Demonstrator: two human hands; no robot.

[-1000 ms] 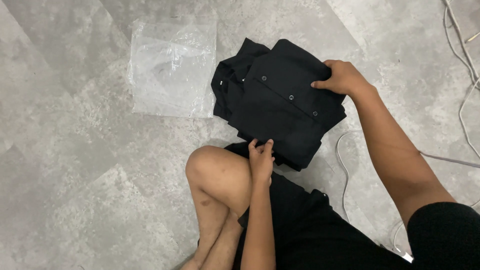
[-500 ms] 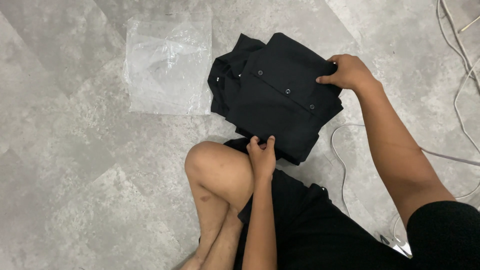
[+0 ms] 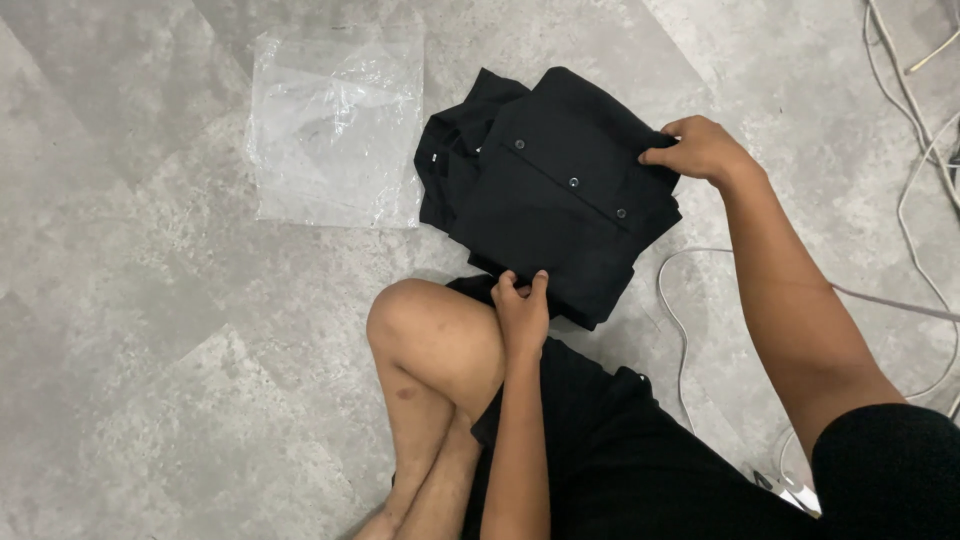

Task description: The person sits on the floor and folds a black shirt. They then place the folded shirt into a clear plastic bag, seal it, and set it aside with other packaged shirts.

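A folded black button-up shirt [image 3: 560,190] lies on the grey floor in front of my raised knee. My left hand [image 3: 522,305] pinches the shirt's near edge, just above the knee. My right hand [image 3: 700,150] grips the shirt's right edge with thumb and fingers closed on the fabric. The collar end of the shirt points toward the upper left, and small buttons show along the placket.
A crumpled clear plastic bag [image 3: 335,130] lies flat on the floor left of the shirt. White and grey cables [image 3: 920,120] run along the right side, and one loops near my right arm. My bent leg [image 3: 430,360] and black shorts fill the lower middle.
My right hand has shifted slightly along the shirt's right edge, and the shirt has turned a little. My left hand stays on the near edge.
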